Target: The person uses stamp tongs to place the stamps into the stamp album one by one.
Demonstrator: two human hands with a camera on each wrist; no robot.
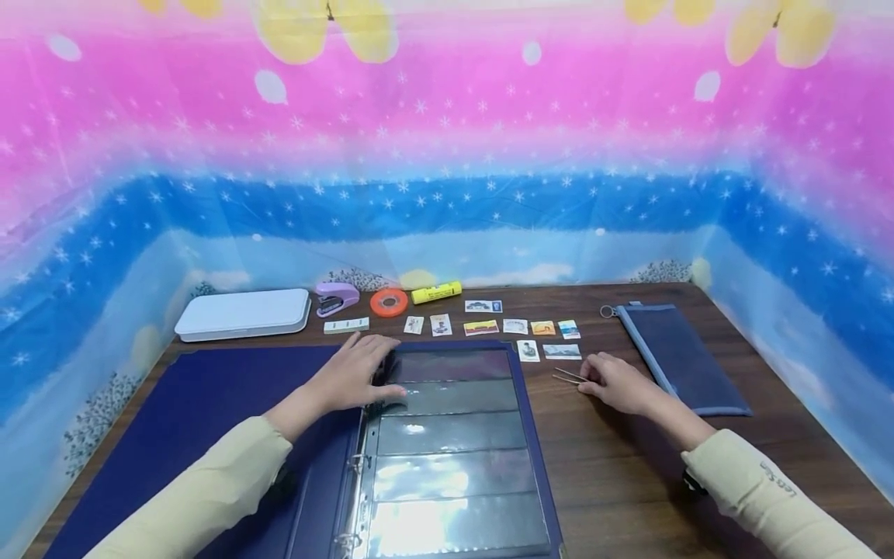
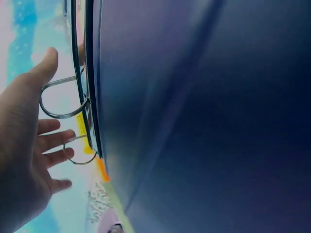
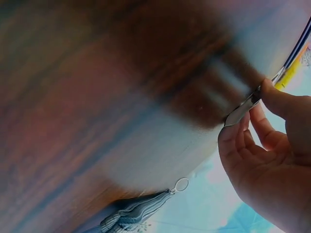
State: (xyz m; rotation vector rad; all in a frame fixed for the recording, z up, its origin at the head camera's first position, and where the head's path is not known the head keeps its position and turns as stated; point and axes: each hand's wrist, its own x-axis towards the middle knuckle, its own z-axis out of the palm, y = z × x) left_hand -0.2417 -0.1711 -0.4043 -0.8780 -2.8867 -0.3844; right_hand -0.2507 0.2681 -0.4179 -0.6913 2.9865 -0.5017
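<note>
A dark blue ring binder [image 1: 244,404] lies spread out on the table, with a clear page of black-backed pocket strips [image 1: 447,435] on its right side. Over the top of the binder's spine is my left hand [image 1: 356,373], fingers spread and thumb above the page's upper left; the left wrist view shows it beside the metal rings [image 2: 60,116]. My right hand [image 1: 615,384] pinches metal tweezers [image 1: 571,376] between thumb and fingers, their tips pointing left. Just beyond those tips lie several small stamps [image 1: 482,328], including a grey landscape stamp [image 1: 562,352].
Along the back stand a white case [image 1: 244,313], a purple stapler [image 1: 337,298], an orange tape roll [image 1: 388,302] and a yellow glue stick [image 1: 436,293]. A blue zip pouch [image 1: 687,357] lies right of my right hand. Patterned cloth surrounds the table.
</note>
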